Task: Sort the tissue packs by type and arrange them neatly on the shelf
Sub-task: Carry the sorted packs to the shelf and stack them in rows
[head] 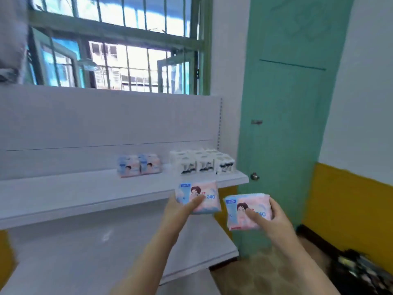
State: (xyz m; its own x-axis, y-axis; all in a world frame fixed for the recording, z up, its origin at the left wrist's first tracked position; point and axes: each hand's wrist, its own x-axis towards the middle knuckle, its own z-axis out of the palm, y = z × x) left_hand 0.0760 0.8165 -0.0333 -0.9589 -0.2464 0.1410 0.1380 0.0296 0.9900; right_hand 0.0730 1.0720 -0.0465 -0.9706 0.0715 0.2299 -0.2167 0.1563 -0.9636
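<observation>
Before the shelf (pixel 89 188), both hands (pixel 180 207) grip pink tissue packs (pixel 204 199).

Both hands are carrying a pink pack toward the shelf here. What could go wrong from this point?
1. The left hand and right hand each pinch one pink pack; a loose grip could drop one.
2. Setting them down could knock over the two upright pink packs.
3. They could land beside the white packs, mixing types.
</observation>
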